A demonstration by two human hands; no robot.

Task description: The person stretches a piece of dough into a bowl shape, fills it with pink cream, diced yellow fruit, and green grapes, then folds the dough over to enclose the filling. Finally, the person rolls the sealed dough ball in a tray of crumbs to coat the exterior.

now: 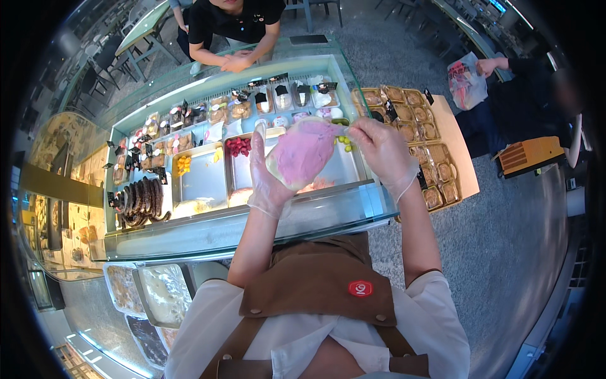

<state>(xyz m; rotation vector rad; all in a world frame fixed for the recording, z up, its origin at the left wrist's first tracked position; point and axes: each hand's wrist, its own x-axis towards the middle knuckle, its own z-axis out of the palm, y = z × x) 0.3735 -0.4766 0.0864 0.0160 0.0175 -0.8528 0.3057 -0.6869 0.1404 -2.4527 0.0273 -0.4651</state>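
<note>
My left hand [270,175], in a clear plastic glove, supports a pale, flat, round piece of dough or wrapper [276,166] spread with a pink-purple paste [305,149]. In my right hand [381,147], gloved likewise, is a thin tool [342,131], perhaps a spatula, whose end meets the paste at its upper right. Its handle is mostly hidden by my fingers. Beneath my hands, metal trays in the glass counter hold orange fruit pieces [183,165], red berries [238,147] and green grapes [348,144].
Packaged pastries [240,110] line the back of the glass display counter [326,201]. Dark ring-shaped items [142,199] lie at its left. Baskets of packed baked goods [405,109] stand right. A person [236,33] leans on the far edge; another [516,104] holds a bag [466,81]. Filled trays [165,291] sit lower left.
</note>
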